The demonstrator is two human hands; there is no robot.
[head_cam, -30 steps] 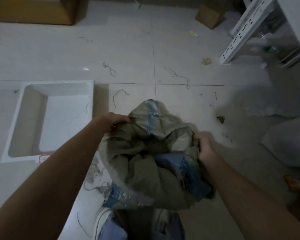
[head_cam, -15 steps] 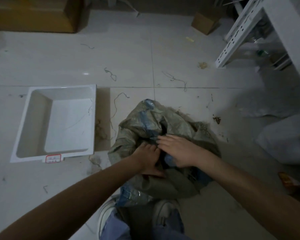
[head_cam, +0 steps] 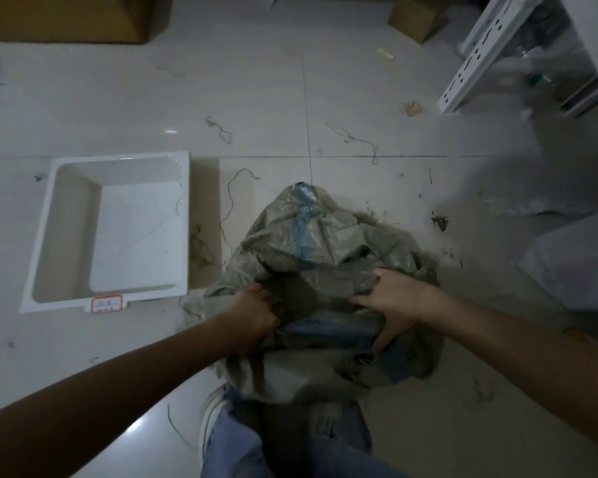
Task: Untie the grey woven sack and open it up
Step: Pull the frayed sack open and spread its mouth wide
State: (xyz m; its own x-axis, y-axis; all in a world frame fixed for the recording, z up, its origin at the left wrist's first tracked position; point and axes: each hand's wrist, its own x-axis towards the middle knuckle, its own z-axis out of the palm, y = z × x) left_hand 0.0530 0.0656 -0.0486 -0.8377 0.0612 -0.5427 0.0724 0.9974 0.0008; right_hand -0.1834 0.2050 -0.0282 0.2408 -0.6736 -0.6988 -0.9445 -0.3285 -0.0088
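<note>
The grey woven sack (head_cam: 321,250) with a blue stripe lies crumpled on the tiled floor in front of my feet. Its mouth faces me and gapes between my hands. My left hand (head_cam: 252,315) grips the left side of the near rim, fingers curled into the fabric. On the right side, my right hand (head_cam: 394,301) clutches the rim, thumb under the blue-striped fold. The two hands are apart, stretching the rim sideways. The inside of the sack is dark and I cannot see what it holds.
A white square tray (head_cam: 45,236) with a red-edged label sits on the floor to the left. Loose threads lie scattered on the tiles. A white metal rack (head_cam: 480,53) stands at the top right, cardboard boxes (head_cam: 415,15) at the back, a pale sack (head_cam: 573,267) at the right.
Half a second ago both hands met at the middle of the sack; now they have moved apart to either side, pulling the rim wider. The view has shifted slightly.
</note>
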